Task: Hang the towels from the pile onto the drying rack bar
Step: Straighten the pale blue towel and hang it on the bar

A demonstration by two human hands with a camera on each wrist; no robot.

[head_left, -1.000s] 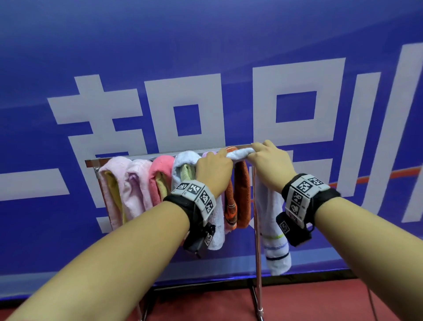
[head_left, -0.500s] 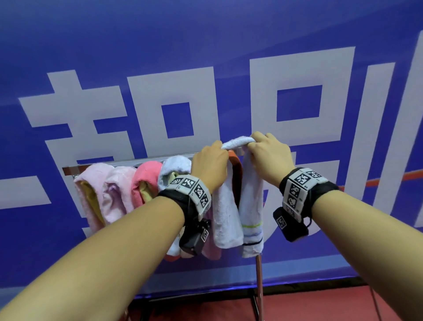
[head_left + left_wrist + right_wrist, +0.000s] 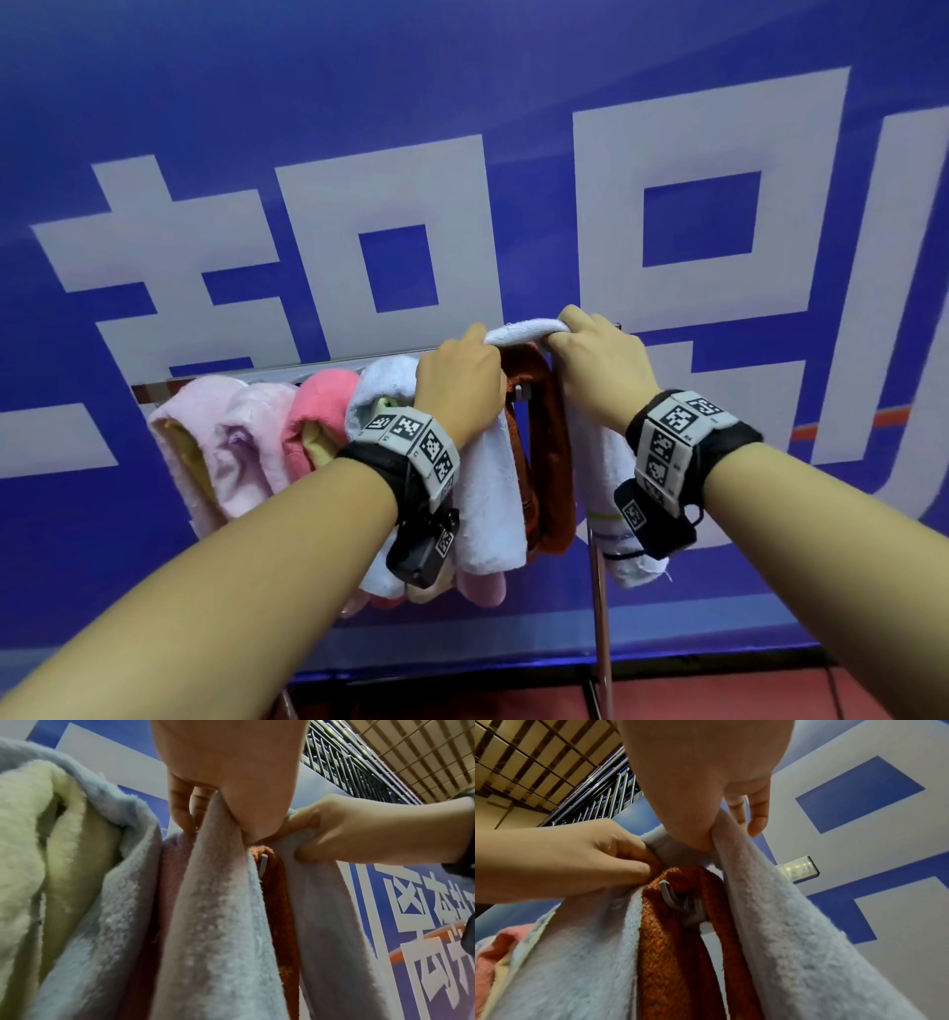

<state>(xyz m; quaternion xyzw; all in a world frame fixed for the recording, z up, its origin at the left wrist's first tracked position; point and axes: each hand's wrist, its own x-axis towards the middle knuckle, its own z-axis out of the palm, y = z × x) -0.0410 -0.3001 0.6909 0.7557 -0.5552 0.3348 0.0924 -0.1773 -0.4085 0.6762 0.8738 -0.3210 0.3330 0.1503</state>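
Observation:
Both hands hold one white towel (image 3: pixel 521 329) by its fold, stretched just above the right end of the rack bar (image 3: pixel 287 372). My left hand (image 3: pixel 462 380) grips the left side and my right hand (image 3: pixel 590 354) the right side. One half of the towel hangs down on either side of an orange towel (image 3: pixel 539 411) that is draped on the bar. The left wrist view shows my left hand (image 3: pixel 218 801) pinching the white towel (image 3: pixel 218 902). The right wrist view shows my right hand (image 3: pixel 706 791) curled round the white towel (image 3: pixel 782 923) above a grey hook (image 3: pixel 677 900).
Several towels hang bunched along the bar: pale pink (image 3: pixel 205 426), bright pink (image 3: pixel 318 406) and light blue (image 3: pixel 385 385). The rack's upright post (image 3: pixel 598 616) stands below my right wrist. A blue banner wall (image 3: pixel 462 103) is close behind, with red floor (image 3: pixel 719 699) below.
The white towel hung mostly on the right side before. Its left half has come down on the left of the orange towel, and both hands now hold the fold spread between them.

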